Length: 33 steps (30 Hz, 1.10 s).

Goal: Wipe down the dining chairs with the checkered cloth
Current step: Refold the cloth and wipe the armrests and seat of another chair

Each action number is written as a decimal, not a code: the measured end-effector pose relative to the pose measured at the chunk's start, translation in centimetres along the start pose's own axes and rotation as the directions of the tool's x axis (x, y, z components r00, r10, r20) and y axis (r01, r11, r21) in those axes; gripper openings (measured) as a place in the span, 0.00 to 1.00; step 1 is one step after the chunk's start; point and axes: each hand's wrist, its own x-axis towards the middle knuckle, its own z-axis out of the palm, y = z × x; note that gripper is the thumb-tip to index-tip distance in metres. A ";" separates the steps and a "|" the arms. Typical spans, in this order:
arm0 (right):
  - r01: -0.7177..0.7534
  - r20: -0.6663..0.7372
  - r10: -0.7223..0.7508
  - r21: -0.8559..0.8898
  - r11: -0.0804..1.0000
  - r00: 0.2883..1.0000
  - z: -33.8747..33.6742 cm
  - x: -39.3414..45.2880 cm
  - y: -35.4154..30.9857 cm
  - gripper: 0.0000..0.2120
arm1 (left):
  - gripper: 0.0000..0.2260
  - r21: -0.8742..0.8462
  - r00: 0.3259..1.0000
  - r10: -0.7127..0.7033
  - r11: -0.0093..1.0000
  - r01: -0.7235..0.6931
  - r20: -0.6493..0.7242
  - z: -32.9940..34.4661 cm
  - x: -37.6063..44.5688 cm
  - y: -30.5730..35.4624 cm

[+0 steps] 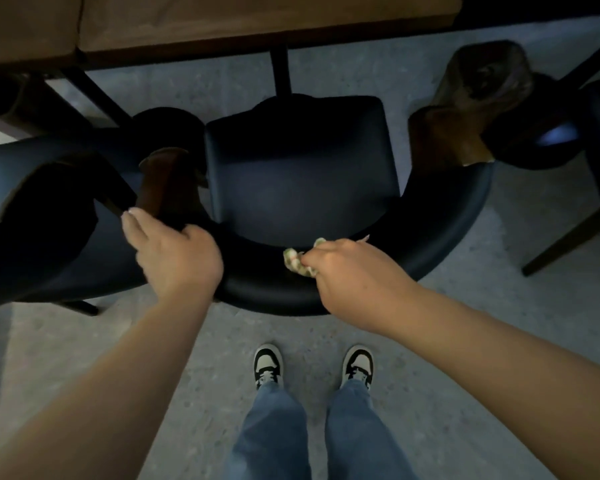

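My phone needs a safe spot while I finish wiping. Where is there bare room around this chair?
The dark blue padded seat lies bare between the curved backrest and the wooden table edge. The backrest top is crowded: the left hand rests on it and the right hand grips the bunched checkered cloth there.

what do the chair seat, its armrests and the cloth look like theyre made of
Chair seat: dark smooth leather or vinyl, likely, given its soft sheen. Armrests: brown wood, apparently polished, with glossy highlights. Cloth: thin woven fabric, bunched and wrinkled in the right hand.
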 end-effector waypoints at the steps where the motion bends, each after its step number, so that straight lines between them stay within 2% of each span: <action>1: 0.008 0.012 -0.008 -0.021 1.000 1.000 -0.5 -0.3 1.2 0.13 | 0.31 0.024 1.000 -0.006 1.000 0.006 -0.008 0.1 0.2 0.2; 6: -0.048 0.091 0.056 -0.088 0.995 0.994 -3.3 -0.5 6.7 0.17 | 0.34 0.209 0.999 -0.025 0.978 0.015 0.044 -0.5 1.6 0.7; 10: -0.087 0.155 0.112 -0.159 0.983 0.982 -5.8 -0.1 9.7 0.19 | 0.31 0.189 0.990 -0.118 0.977 0.102 0.076 -1.2 4.6 0.9; 12: -0.085 0.166 0.128 -0.243 0.966 0.978 -7.2 0.4 11.7 0.18 | 0.29 0.171 0.986 -0.160 0.974 0.150 0.050 -1.1 5.9 1.2; 15: -0.104 0.183 0.184 -0.376 0.921 0.966 -9.0 1.9 14.3 0.18 | 0.33 0.159 0.973 -0.229 0.962 0.221 0.029 -1.0 7.5 1.4; 17: -0.123 0.221 0.242 -0.445 0.887 0.945 -9.4 3.3 15.2 0.17 | 0.34 0.176 0.974 -0.221 0.961 0.211 0.041 -1.0 8.1 1.4; 19: -0.115 0.292 0.282 -0.478 0.871 0.914 -9.4 5.0 15.4 0.16 | 0.33 0.165 0.979 -0.197 0.968 0.187 0.050 -0.9 8.1 1.3; 24: -0.056 0.515 0.364 -0.518 0.854 0.776 -8.2 8.6 14.7 0.16 | 0.31 0.154 0.983 -0.165 0.976 0.152 0.080 -1.1 8.0 1.3; 27: -0.019 0.559 0.414 -0.579 0.815 0.718 -6.4 10.6 15.0 0.14 | 0.29 0.151 0.982 -0.157 0.979 0.140 0.105 -1.3 8.2 1.2; 29: -0.078 0.592 0.481 -0.576 0.814 0.647 -5.1 12.1 15.5 0.12 | 0.26 0.162 0.981 -0.155 0.977 0.136 0.112 -1.3 8.4 1.2; 30: -0.105 0.594 0.496 -0.569 0.816 0.633 -4.5 12.6 15.8 0.12 | 0.25 0.164 0.981 -0.156 0.977 0.137 0.113 -1.3 8.4 1.2; 33: -0.184 0.508 0.495 -0.543 0.819 0.705 -2.9 13.5 16.6 0.15 | 0.22 0.153 0.980 -0.160 0.978 0.141 0.120 -1.1 8.6 0.9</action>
